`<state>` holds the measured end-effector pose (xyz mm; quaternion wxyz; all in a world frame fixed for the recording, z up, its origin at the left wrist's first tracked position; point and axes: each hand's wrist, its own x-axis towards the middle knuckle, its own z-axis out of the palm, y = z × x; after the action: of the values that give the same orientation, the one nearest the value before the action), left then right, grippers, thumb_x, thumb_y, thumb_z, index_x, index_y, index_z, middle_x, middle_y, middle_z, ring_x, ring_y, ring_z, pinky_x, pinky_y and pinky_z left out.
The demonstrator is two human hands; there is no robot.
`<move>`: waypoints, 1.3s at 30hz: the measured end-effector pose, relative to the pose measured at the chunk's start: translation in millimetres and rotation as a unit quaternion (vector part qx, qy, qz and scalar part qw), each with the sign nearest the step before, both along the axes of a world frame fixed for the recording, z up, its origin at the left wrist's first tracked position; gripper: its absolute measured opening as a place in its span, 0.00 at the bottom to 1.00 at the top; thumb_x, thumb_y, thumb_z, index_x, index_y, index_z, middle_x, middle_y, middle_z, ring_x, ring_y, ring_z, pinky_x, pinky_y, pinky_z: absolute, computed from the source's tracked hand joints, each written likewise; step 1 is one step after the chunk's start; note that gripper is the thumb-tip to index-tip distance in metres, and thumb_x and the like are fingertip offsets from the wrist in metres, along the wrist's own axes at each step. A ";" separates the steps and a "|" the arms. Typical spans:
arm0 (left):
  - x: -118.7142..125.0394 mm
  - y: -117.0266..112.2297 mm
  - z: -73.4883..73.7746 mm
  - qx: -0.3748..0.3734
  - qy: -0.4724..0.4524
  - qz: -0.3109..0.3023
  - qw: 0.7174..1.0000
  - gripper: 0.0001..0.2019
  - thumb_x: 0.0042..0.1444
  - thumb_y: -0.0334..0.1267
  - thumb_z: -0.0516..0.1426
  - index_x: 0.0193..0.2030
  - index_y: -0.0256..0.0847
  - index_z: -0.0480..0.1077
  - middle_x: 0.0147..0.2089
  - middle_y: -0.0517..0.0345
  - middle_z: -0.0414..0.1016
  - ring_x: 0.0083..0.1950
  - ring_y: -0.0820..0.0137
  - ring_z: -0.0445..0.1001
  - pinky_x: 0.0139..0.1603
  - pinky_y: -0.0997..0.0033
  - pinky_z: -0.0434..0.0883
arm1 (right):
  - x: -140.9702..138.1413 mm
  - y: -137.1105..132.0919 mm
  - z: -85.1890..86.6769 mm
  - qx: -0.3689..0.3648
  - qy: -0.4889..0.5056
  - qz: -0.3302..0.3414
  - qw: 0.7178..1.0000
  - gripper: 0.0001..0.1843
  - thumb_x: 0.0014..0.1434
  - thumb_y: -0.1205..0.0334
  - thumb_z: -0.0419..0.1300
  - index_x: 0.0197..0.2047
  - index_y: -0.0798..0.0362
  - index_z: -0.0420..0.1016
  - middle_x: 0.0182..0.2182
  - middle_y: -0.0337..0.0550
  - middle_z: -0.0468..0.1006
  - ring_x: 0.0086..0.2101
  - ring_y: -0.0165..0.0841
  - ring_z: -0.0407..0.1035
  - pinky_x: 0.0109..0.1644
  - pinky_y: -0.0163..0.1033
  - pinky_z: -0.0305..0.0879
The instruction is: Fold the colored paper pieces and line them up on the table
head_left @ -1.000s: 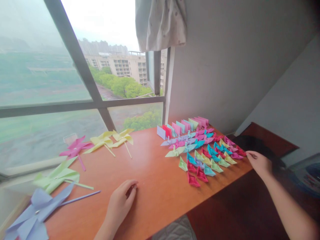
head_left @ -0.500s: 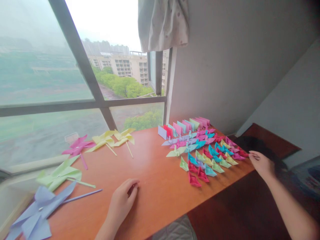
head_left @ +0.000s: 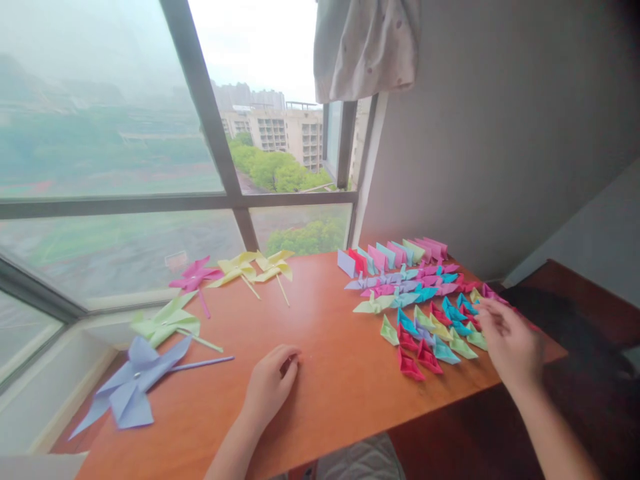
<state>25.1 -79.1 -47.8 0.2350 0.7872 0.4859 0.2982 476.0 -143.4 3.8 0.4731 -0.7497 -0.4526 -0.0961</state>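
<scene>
Head view: right hand [head_left: 514, 348] near table edge [head_left: 445, 399], perhaps above boats [head_left: 440, 328]

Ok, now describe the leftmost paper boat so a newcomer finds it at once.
On the brown table by the window, go to the right half, where paper boats lie in front of paper cranes. The leftmost paper boat is pale green, while the boats beside it are blue and red.

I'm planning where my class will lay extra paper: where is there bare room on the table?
The table's widest bare patch lies between the yellow pinwheels, left hand, birds and boats. Another lies between the purple pinwheel and the left forearm. It is crowded at the right end, where birds and boats stand packed near the right hand.
</scene>
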 end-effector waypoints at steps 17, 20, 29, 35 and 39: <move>2.4 -5.4 0.7 -0.028 -0.043 0.012 0.999 0.10 0.59 0.34 0.52 0.41 0.41 0.75 0.38 0.53 0.80 0.36 0.66 0.76 0.38 0.70 0.71 | -280.8 47.3 -61.1 -0.103 0.128 0.402 0.901 0.14 0.63 0.61 0.52 0.43 0.52 0.78 0.39 0.46 0.81 0.37 0.35 0.76 0.40 0.38 0.73; 1.1 -2.4 6.3 -0.042 -0.048 -0.005 0.998 0.11 0.58 0.34 0.53 0.41 0.42 0.76 0.38 0.54 0.81 0.35 0.66 0.75 0.38 0.70 0.70 | -286.5 50.9 -64.7 -0.109 0.113 0.393 0.906 0.14 0.62 0.63 0.52 0.43 0.51 0.78 0.38 0.45 0.81 0.37 0.35 0.75 0.41 0.38 0.72; -12.4 43.4 20.8 -0.020 -0.021 -0.026 0.999 0.11 0.59 0.38 0.52 0.35 0.41 0.76 0.31 0.54 0.79 0.32 0.67 0.72 0.35 0.71 0.66 | -298.1 96.6 -50.0 -0.250 -0.028 0.343 0.905 0.14 0.64 0.66 0.51 0.45 0.52 0.77 0.42 0.44 0.80 0.42 0.33 0.74 0.48 0.34 0.67; -17.0 55.3 5.0 -0.001 -0.046 0.018 0.999 0.16 0.62 0.41 0.50 0.28 0.39 0.73 0.27 0.56 0.76 0.30 0.68 0.70 0.34 0.71 0.64 | -325.6 148.9 -39.6 -0.320 -0.088 0.288 0.898 0.14 0.66 0.61 0.50 0.46 0.53 0.75 0.45 0.50 0.78 0.43 0.38 0.74 0.46 0.39 0.67; -19.7 56.3 3.3 -0.001 -0.070 0.033 0.997 0.18 0.62 0.43 0.49 0.26 0.38 0.72 0.26 0.57 0.74 0.29 0.68 0.70 0.33 0.72 0.65 | -341.6 168.2 -36.5 -0.355 -0.113 0.265 0.889 0.15 0.65 0.56 0.53 0.49 0.55 0.73 0.45 0.54 0.77 0.43 0.40 0.75 0.45 0.41 0.68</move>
<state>5.4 -22.8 -44.5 0.2593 0.7479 0.4944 0.3592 134.3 24.8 -32.7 0.1286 -0.7037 -0.6891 0.1160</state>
